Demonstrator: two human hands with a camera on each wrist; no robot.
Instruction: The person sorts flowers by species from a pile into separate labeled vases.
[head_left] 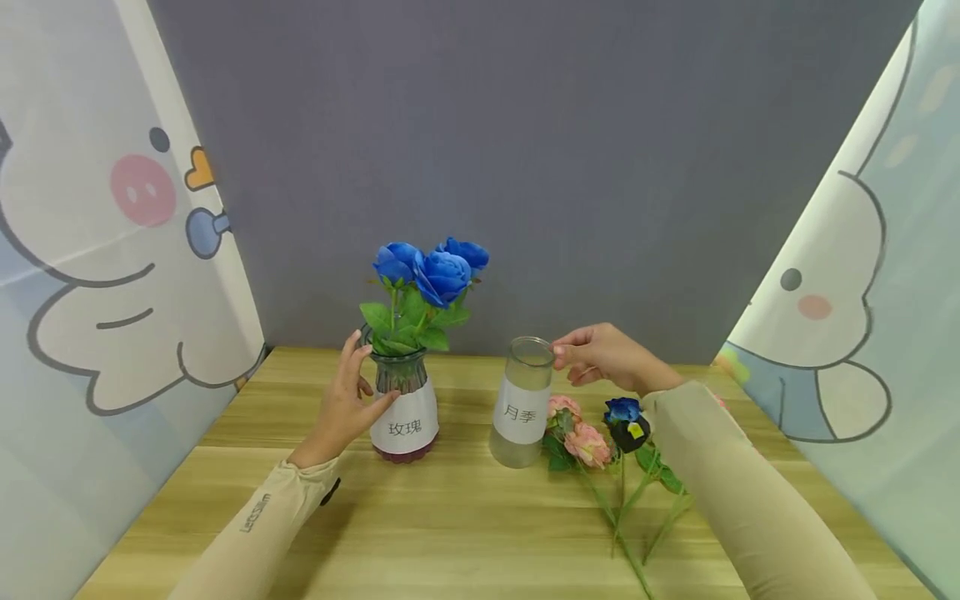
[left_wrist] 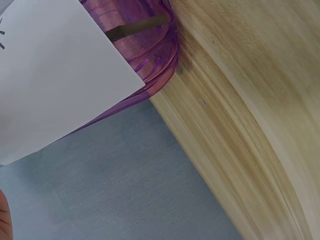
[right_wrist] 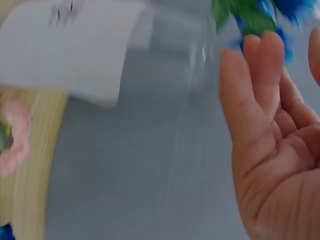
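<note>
On the left stands a ribbed glass vase (head_left: pixel 403 375) with a purplish base and a white label, holding several blue roses (head_left: pixel 442 277) with green leaves. My left hand (head_left: pixel 341 417) is beside it, fingers spread near the rim and thumb reaching across toward the label. The left wrist view shows the vase's purple bottom (left_wrist: pixel 160 55) close up. Right of it stands a clear labelled vase (head_left: pixel 516 454), without flowers. My right hand (head_left: pixel 611 358) is at its rim, thumb and fingers extended; in the right wrist view the fingers (right_wrist: pixel 232 85) are relaxed and bent slightly.
Pink flowers (head_left: pixel 587 444) and a blue rose (head_left: pixel 622 409) lie on the wooden table (head_left: pixel 435 525) under and beside the right forearm, stems toward the front. A grey wall (head_left: pixel 525 167) stands behind. Printed cartoon cloths (head_left: pixel 82 275) hang at both sides.
</note>
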